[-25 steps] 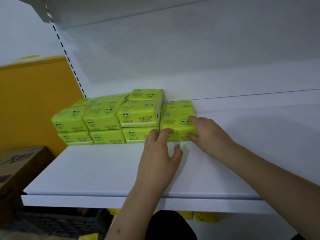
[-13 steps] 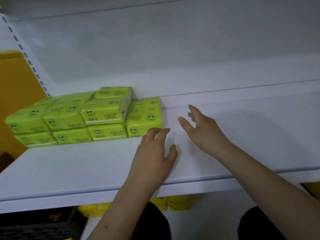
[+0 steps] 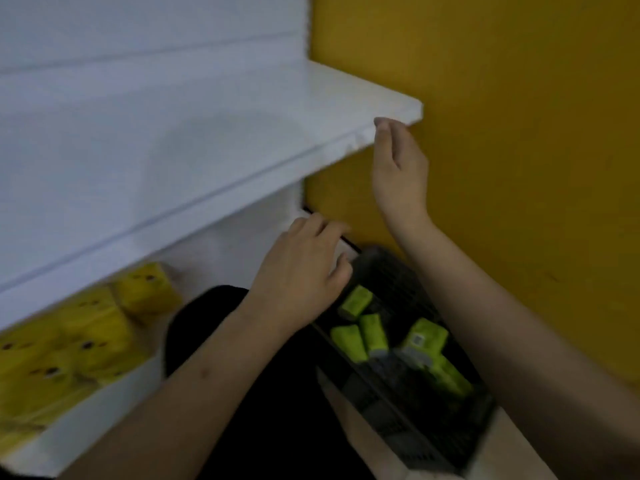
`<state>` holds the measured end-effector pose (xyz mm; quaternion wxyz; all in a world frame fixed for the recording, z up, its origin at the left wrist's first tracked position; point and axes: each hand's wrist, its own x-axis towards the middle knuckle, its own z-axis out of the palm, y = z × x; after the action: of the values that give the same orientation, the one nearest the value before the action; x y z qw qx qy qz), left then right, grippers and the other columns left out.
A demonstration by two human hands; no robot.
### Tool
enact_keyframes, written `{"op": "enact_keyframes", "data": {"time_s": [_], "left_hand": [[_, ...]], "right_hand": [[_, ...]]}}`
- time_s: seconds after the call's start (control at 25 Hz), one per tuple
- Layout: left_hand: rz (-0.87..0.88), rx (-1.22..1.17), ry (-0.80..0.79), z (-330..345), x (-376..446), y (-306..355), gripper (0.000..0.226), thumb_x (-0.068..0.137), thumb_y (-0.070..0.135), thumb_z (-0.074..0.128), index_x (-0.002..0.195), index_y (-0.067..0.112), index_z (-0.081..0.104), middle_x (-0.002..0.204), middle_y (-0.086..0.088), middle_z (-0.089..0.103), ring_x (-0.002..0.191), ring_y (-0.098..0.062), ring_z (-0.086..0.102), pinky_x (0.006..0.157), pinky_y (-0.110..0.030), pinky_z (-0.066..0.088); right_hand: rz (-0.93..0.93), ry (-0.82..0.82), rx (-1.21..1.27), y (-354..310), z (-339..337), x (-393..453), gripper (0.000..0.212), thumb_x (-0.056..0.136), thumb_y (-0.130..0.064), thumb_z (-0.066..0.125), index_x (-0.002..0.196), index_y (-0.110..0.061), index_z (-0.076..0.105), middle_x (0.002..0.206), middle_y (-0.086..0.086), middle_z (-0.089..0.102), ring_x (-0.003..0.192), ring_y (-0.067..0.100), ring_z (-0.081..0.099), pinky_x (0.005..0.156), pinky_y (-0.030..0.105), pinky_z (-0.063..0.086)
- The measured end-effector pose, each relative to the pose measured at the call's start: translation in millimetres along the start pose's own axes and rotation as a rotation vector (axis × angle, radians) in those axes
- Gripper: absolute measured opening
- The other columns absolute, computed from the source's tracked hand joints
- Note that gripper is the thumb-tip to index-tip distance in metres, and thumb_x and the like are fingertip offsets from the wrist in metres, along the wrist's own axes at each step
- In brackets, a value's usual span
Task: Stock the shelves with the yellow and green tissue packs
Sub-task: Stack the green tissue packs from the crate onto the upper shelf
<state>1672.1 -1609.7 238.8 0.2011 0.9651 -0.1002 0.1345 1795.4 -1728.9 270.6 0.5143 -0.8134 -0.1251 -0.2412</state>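
- Reaching for fresh stock is the step I judge to be in hand: both hands are empty and sit between the white shelf point(image 3: 214, 140) and the dark basket point(image 3: 408, 386) low on my right.
- Left hand point(image 3: 298, 275): fingers loosely curled and slightly spread, holding nothing. It hovers just above the basket's near-left rim.
- Right hand point(image 3: 398, 164): raised beside the shelf's front corner, fingers together and lightly bent, thumb near them, nothing between. Whether the fingertips touch the shelf edge I cannot tell; motion blur.
- Green tissue packs point(image 3: 374, 332): several lie loose in the basket, tilted at odd angles, below and right of the left hand's fingers point(image 3: 322, 226), apart from them. They are well below the right hand.
- Yellow tissue packs point(image 3: 86, 337): stacked on the lower shelf, left of my knee, well apart from both hands.
- Next move, as I judge it: lower a hand into the basket and close on one green pack. Packs look soft; a wide grip across the flat faces should hold.
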Motion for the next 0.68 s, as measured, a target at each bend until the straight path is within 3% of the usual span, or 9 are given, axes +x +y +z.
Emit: {"op": "enact_keyframes", "data": {"time_s": [0.12, 0.2, 0.28, 0.4, 0.48, 0.68], "left_hand": [[0.052, 0.021, -0.288, 60, 33, 19, 0.042, 0.094, 0.039, 0.047, 0.133, 0.022, 0.048, 0.12, -0.004, 0.05, 0.114, -0.026, 0.046, 0.089, -0.042, 0.045], [0.056, 0.073, -0.467, 95, 51, 22, 0.045, 0.095, 0.041, 0.046, 0.134, 0.021, 0.045, 0.124, -0.006, 0.048, 0.117, -0.029, 0.043, 0.091, -0.042, 0.045], [0.023, 0.123, -0.604, 129, 55, 12, 0.046, 0.095, 0.043, 0.046, 0.134, 0.02, 0.043, 0.127, -0.009, 0.046, 0.119, -0.032, 0.042, 0.092, -0.044, 0.045], [-0.093, 0.163, -0.798, 175, 33, -25, 0.05, 0.093, 0.04, 0.049, 0.138, 0.02, 0.041, 0.131, -0.013, 0.044, 0.121, -0.034, 0.041, 0.096, -0.043, 0.044], [-0.174, 0.126, -0.928, 193, 19, -47, 0.053, 0.094, 0.04, 0.048, 0.141, 0.018, 0.038, 0.133, -0.014, 0.042, 0.122, -0.034, 0.04, 0.098, -0.043, 0.043], [-0.206, 0.029, -0.889, 219, 37, -59, 0.057, 0.095, 0.039, 0.049, 0.144, 0.015, 0.034, 0.135, -0.015, 0.041, 0.124, -0.034, 0.039, 0.097, -0.046, 0.044]], "right_hand": [[0.186, 0.007, -0.124, 86, -21, -14, 0.034, 0.104, -0.035, 0.034, 0.103, -0.013, 0.06, 0.088, -0.006, 0.058, 0.078, 0.005, 0.052, 0.07, 0.025, 0.038], [0.35, -0.069, -0.251, 145, -21, -30, 0.039, 0.104, -0.037, 0.035, 0.116, -0.009, 0.058, 0.098, 0.0, 0.059, 0.085, 0.013, 0.056, 0.071, 0.024, 0.036], [0.527, -0.22, -0.354, 206, -10, -53, 0.045, 0.103, -0.037, 0.038, 0.135, -0.007, 0.049, 0.125, 0.01, 0.058, 0.105, 0.026, 0.057, 0.076, 0.028, 0.042], [0.792, -0.458, -0.442, 295, 17, -104, 0.046, 0.098, -0.035, 0.049, 0.133, -0.004, 0.043, 0.127, 0.02, 0.053, 0.099, 0.036, 0.057, 0.076, 0.042, 0.047], [0.939, -0.53, -0.498, 341, 36, -145, 0.05, 0.093, -0.033, 0.056, 0.128, 0.001, 0.044, 0.128, 0.025, 0.052, 0.111, 0.042, 0.054, 0.088, 0.045, 0.046], [1.136, -0.619, -0.604, 403, 73, -210, 0.083, 0.088, -0.044, 0.064, 0.146, -0.002, 0.022, 0.142, 0.025, 0.036, 0.128, 0.043, 0.043, 0.1, 0.045, 0.04]]}}
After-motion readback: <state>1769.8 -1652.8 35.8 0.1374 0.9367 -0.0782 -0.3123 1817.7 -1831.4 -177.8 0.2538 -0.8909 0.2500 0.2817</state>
